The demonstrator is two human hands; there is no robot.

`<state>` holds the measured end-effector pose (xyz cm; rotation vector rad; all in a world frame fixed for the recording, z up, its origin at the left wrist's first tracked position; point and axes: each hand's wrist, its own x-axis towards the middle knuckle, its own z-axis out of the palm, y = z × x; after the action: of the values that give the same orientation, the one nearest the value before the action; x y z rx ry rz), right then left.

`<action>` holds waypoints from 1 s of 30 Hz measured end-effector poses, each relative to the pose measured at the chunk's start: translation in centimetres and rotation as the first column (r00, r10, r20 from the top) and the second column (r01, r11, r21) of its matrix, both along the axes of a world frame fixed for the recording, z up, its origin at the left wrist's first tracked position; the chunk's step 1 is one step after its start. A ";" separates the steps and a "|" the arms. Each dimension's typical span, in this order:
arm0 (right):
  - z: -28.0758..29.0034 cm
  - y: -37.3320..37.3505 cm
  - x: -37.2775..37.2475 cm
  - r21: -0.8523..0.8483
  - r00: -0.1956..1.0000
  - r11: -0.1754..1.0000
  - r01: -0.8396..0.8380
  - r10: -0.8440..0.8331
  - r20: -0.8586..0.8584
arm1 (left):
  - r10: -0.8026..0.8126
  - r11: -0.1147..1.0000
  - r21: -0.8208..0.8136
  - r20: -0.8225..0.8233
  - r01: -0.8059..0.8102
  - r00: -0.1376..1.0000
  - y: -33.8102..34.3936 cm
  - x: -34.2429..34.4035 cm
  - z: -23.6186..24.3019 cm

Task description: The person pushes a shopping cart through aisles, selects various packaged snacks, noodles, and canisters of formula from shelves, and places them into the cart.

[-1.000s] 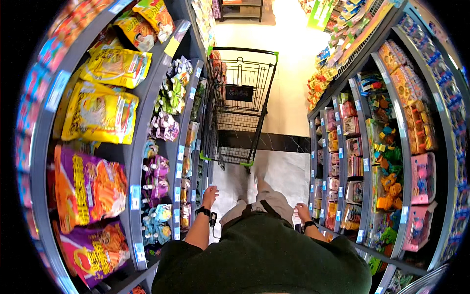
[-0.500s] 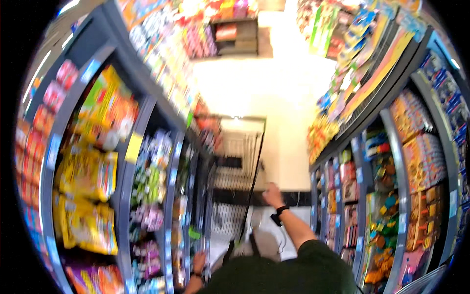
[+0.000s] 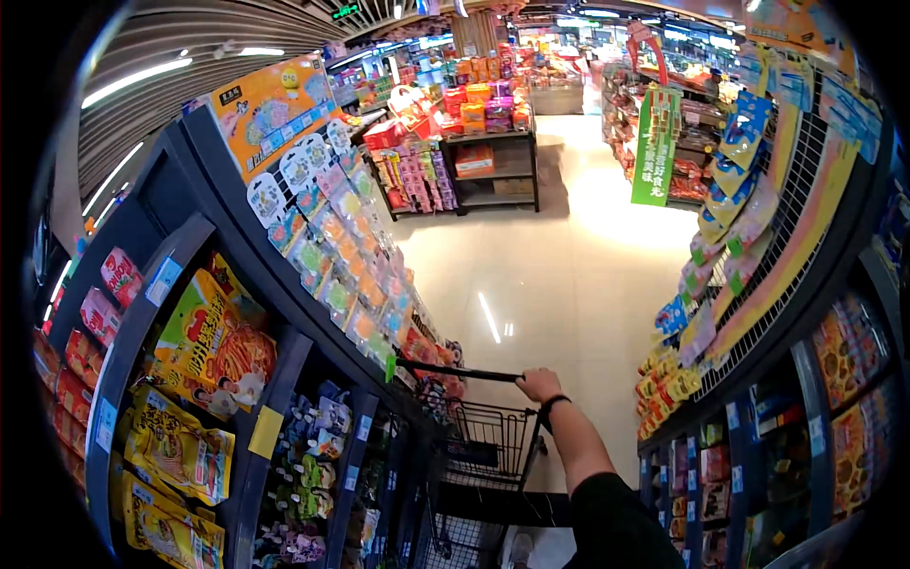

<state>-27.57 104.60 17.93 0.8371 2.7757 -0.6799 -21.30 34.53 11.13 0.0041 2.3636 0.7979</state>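
Observation:
A black wire shopping cart [image 3: 482,438] stands in the aisle just ahead of me. My right hand [image 3: 540,384], with a dark band at the wrist, is closed around the right end of the cart's dark handle bar [image 3: 464,371]. The forearm reaches up from the lower right in a dark sleeve. My left hand is outside the picture. A second wire section of the cart shows lower down, near a shoe [image 3: 521,548].
Dark shelves with yellow food bags [image 3: 180,446] and small hanging packets [image 3: 341,270] line the left side. Opposite hangs a rack of bagged goods [image 3: 735,185] above more shelves. Beyond the shiny floor [image 3: 512,275] stand a display shelf [image 3: 491,171] and a green sign [image 3: 654,152].
The view has tilted up and sharpened, showing more of the store ahead. My left hand has left the picture. My right hand, apart from any visible bar before, now grips the cart's handle.

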 end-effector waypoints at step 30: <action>-4.8 2.6 32.7 0.150 0.811 0.801 0.579 -0.548 -0.205 | 0.161 0.977 0.123 0.094 -0.172 0.982 -6.5 5.9 -5.8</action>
<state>5.12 107.21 13.17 1.7770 2.7521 -0.5498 -15.36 28.00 5.31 -0.1718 2.2500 1.0129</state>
